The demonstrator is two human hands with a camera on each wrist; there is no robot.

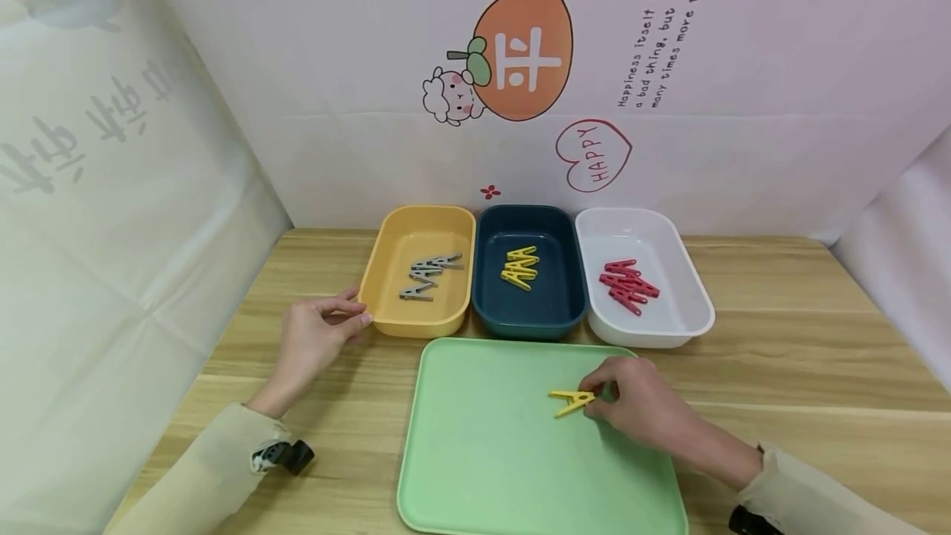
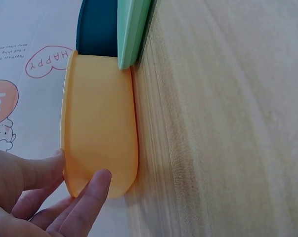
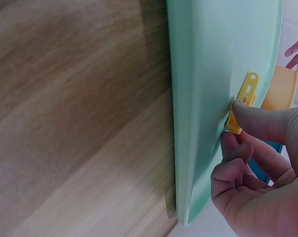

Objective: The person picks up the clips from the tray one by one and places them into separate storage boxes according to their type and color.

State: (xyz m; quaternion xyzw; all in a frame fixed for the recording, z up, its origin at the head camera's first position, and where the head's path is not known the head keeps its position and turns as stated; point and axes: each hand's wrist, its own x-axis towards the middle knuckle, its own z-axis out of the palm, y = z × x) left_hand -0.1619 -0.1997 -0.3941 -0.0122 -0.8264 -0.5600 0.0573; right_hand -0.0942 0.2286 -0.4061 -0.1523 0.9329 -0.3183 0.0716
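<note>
My right hand [image 1: 639,403] pinches a yellow clothespin [image 1: 570,401] by one end between thumb and fingers, over the right part of a light green tray [image 1: 483,436]. In the right wrist view the clothespin [image 3: 247,89] lies close to the tray surface. With fairly straight fingers, my left hand [image 1: 315,345] touches the front left corner of a yellow-orange bin [image 1: 416,324]. The left wrist view shows its fingertips at the wall of that bin [image 2: 102,108]. Several grey clothespins [image 1: 425,273] lie inside the bin.
A dark teal bin [image 1: 531,327] with several yellow clothespins [image 1: 520,268] stands in the middle. Right of it, a white bin [image 1: 646,337] holds several red clothespins [image 1: 627,283]. The bins stand side by side on a wooden table [image 1: 802,337], before a printed white cloth [image 1: 357,106].
</note>
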